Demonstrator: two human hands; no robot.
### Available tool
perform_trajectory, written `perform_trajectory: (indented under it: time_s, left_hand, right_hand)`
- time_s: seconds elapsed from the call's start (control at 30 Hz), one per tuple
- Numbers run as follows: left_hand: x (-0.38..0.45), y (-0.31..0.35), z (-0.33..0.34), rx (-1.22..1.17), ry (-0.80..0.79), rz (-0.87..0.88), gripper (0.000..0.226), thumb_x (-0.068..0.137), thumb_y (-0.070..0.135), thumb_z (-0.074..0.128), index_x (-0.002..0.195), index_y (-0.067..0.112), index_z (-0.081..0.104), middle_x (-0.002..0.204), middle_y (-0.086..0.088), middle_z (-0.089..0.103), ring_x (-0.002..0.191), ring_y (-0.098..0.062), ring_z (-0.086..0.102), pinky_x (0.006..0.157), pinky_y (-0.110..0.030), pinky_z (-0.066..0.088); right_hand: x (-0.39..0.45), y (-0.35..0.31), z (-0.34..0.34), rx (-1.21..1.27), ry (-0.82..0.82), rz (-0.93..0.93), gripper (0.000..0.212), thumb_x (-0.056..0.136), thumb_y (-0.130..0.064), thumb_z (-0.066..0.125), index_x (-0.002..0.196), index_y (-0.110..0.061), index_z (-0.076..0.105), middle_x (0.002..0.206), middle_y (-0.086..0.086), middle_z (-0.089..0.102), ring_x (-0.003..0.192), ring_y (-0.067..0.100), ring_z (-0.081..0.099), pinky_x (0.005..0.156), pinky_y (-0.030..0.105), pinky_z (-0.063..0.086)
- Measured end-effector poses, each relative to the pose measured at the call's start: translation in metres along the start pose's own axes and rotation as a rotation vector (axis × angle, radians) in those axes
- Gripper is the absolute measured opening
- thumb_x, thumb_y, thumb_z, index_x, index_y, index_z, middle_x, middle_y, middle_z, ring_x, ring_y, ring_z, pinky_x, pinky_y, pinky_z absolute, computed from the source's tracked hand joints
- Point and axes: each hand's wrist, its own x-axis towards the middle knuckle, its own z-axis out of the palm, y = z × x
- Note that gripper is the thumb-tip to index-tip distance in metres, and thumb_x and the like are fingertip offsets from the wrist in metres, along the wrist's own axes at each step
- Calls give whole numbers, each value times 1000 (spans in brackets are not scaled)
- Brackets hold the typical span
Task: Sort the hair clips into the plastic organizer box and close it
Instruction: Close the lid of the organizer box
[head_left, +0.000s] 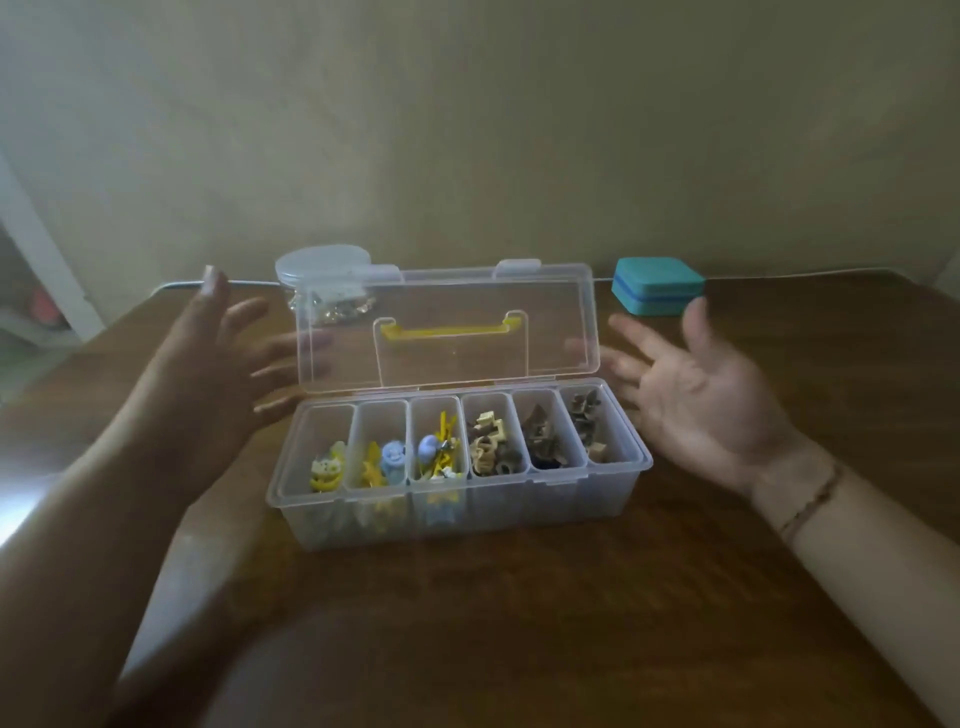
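A clear plastic organizer box (587, 506) stands on the wooden table with its lid (558, 296) upright, a yellow handle (447, 331) on the lid. Its several compartments hold hair clips: yellow and blue ones (387, 460) on the left, tan and brown ones (540, 434) on the right. My left hand (228, 353) hovers left of the lid, fingers spread, some of them seen behind the clear lid. My right hand (696, 384) hovers to the lid's right, palm up, fingers straight. Neither hand holds anything.
A round clear container (324, 265) with small items stands behind the lid at the back left. A teal square case (657, 286) sits at the back right by the wall. The wooden table (519, 623) stretches toward me in front of the box.
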Motion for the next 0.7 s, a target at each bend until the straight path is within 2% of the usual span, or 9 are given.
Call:
perform_trajectory:
  time_s: [0.03,0.1,0.17,0.2,0.3,0.4,0.53,0.7]
  left_hand:
    - [-1,2,-1,-18,-13,56,69,87,71,29,124,23,62,106,-7,74,97,-24,70,83,-43,46]
    - [-5,6,-1,-22,-65,146,67,84,70,32,89,21,77,90,-5,75,85,-20,70,79,-40,44]
    - [-6,7,-2,25,-133,229,66,79,71,40,65,16,74,77,-5,71,78,-20,66,80,-40,41]
    - [-6,6,-4,111,-191,286,66,79,72,46,62,14,72,76,-6,69,80,-22,64,82,-43,40]
    - [-12,2,-4,545,-446,490,58,79,70,57,75,14,72,83,-6,68,91,-31,61,88,-52,41]
    - [-16,4,-2,885,-566,578,50,68,70,70,91,26,67,94,-1,61,98,-26,53,88,-43,41]
    - [-19,4,1,960,-578,601,56,55,68,80,93,34,58,100,5,55,102,-19,47,85,-22,40]
    - [-21,4,4,1005,-541,585,56,51,62,83,91,36,54,102,11,53,106,-17,45,82,-17,41]
  right_hand:
    - [-2,-3,0,-16,-7,-40,81,85,-72,19,150,-25,28,139,8,56,134,26,46,114,54,22]
    - [-6,-8,2,-86,-9,-116,83,83,-73,14,133,-21,55,135,11,59,130,27,47,109,54,23]
    - [-12,-11,4,-205,-21,-183,78,83,-73,17,108,-19,69,130,12,61,128,29,48,105,52,25]
    - [-15,-12,5,-314,-29,-212,76,84,-74,21,97,-19,71,128,12,62,130,27,48,105,49,26]
    - [-23,-13,12,-725,-122,-217,65,77,-83,33,79,-29,69,126,-8,61,130,12,48,105,41,35]
    - [-27,-14,15,-937,-162,-186,47,65,-83,54,80,-39,61,127,-21,52,128,-1,43,100,35,39]
    - [-34,-14,23,-1034,-192,-135,43,61,-62,71,88,-36,50,131,-28,39,129,-11,32,95,22,37]
    - [-38,-13,38,-1190,-117,-178,44,61,-60,74,83,-38,44,122,-34,34,122,-15,31,90,23,48]
